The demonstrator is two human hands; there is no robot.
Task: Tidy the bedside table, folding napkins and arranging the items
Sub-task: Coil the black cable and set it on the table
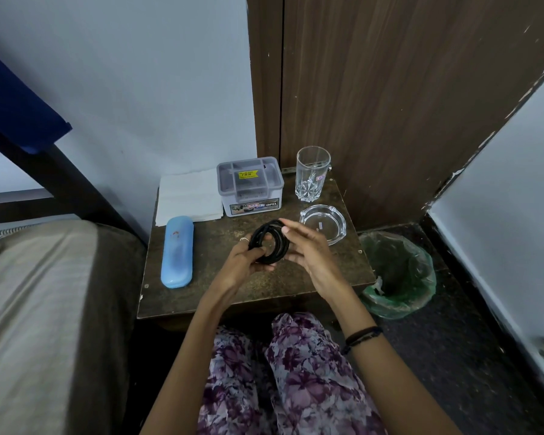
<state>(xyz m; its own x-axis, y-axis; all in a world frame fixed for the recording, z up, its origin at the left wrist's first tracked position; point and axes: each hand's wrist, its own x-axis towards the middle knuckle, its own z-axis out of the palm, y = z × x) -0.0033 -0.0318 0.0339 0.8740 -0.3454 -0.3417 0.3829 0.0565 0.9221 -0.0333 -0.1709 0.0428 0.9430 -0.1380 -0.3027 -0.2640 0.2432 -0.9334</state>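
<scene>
Above the middle of the brown bedside table (220, 293), my left hand (244, 260) grips a coil of black cable (269, 241) from below. The straight fingers of my right hand (308, 249) touch the coil's right side. White folded napkins (187, 196) lie at the table's back left. A grey lidded plastic box (250, 186) stands beside them. In front of the napkins, along the left edge, lies a blue spectacle case (177, 251). At the back right stands a clear drinking glass (312, 172), with a glass ashtray (322, 222) in front of it.
A bed with a striped cover (38, 309) borders the table on the left. A bin lined with a green bag (398, 274) sits on the floor to the right. Behind the table are a pale wall and a dark wooden door (390, 89).
</scene>
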